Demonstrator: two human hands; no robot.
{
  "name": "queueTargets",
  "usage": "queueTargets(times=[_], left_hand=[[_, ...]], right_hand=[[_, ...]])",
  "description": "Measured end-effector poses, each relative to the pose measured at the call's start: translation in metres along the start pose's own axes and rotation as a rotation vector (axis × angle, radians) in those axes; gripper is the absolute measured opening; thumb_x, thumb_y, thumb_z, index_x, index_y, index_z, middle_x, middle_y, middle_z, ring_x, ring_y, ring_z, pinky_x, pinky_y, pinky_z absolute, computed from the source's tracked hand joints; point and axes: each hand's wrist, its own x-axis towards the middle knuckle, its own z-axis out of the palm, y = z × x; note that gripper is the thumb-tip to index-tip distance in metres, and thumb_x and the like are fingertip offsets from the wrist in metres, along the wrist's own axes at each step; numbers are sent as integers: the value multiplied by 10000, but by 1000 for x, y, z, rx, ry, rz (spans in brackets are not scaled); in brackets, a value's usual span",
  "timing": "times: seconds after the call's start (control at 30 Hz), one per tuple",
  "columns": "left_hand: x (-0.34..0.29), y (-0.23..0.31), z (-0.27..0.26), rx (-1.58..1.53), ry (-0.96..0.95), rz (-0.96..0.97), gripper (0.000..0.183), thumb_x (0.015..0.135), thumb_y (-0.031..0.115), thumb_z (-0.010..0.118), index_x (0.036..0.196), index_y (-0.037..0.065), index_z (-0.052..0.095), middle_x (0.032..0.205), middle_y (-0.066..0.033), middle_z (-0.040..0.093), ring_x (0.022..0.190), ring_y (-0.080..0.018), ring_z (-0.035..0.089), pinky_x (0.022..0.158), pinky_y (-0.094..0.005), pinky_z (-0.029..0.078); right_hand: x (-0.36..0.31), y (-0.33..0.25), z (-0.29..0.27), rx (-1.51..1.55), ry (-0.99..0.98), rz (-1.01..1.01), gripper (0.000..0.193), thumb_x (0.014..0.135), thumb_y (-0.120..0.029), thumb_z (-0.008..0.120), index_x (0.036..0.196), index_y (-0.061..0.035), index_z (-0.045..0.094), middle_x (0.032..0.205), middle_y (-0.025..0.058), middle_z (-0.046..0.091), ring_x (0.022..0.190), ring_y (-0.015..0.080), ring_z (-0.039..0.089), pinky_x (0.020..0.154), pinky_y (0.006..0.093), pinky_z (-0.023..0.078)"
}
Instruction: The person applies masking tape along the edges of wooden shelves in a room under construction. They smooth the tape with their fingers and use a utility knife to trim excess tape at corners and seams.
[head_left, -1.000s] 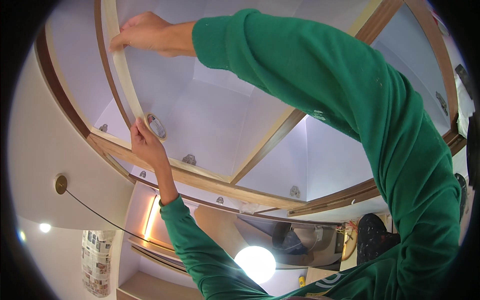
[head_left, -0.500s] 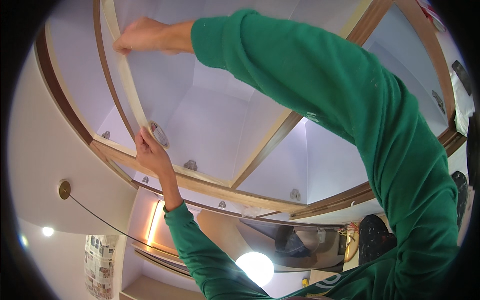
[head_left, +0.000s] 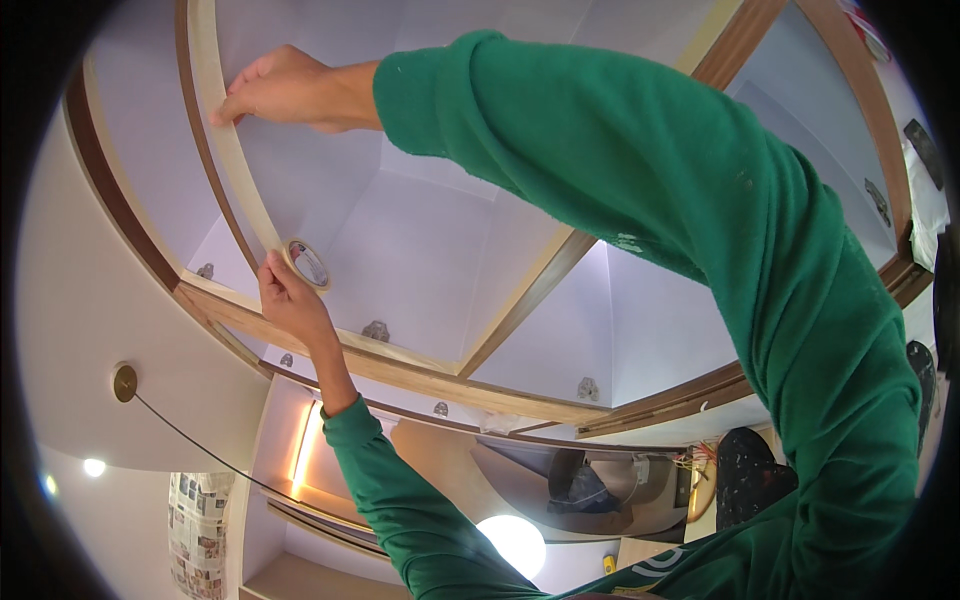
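Observation:
My left hand (head_left: 292, 297) is closed on a roll of masking tape (head_left: 306, 264), its thumb and fingers gripping the roll's side. From the roll, a pale strip of tape (head_left: 237, 170) runs up along the front edge of a cabinet divider with brown edging (head_left: 202, 125). Farther up, my right hand (head_left: 285, 90) has its thumb and fingers pinched on this strip against the divider's edge. Both forearms wear green sleeves, the right one reaching across the upper part of the view.
White cabinet compartments with wooden frames (head_left: 400, 366) surround my hands. A metal hinge (head_left: 376, 331) sits near the lower frame. Below are a round bright lamp (head_left: 512, 546), a hanging cord, a dark shoe (head_left: 750, 475) and loose wires. Another wooden divider (head_left: 535, 295) stands to the right.
My right hand has slid slightly down along the strip, its fingers now more spread behind the thumb. My left hand and the roll have shifted a little up and left, as has the view.

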Motion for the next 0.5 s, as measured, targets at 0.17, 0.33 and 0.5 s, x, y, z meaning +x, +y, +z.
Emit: queueTargets(times=[0.17,0.33,0.5], left_hand=[[3,-5,-4,20,-35,-47,392,1110,332,552,1007,-4,727,859,-44,755,658,-52,523,579,-251,408],[5,6,-2,-28,-17,-35,409,1109,350,552,984,-1,721,844,-25,745,646,-41,495,558,-240,382],[2,0,-2,-24,-11,-35,412,1108,352,553,973,-2,715,845,-23,750,639,-40,480,548,-239,373]], right_hand=[[0,1,4,15,47,7,466,819,-302,885,1135,8,738,1243,192,684,1301,307,571,1134,414,413],[4,-1,3,-32,63,7,484,809,-320,892,1133,6,740,1258,209,677,1309,330,566,1134,424,413],[2,0,5,-37,60,11,469,800,-326,897,1097,7,751,1258,213,676,1314,335,562,1135,431,415]])
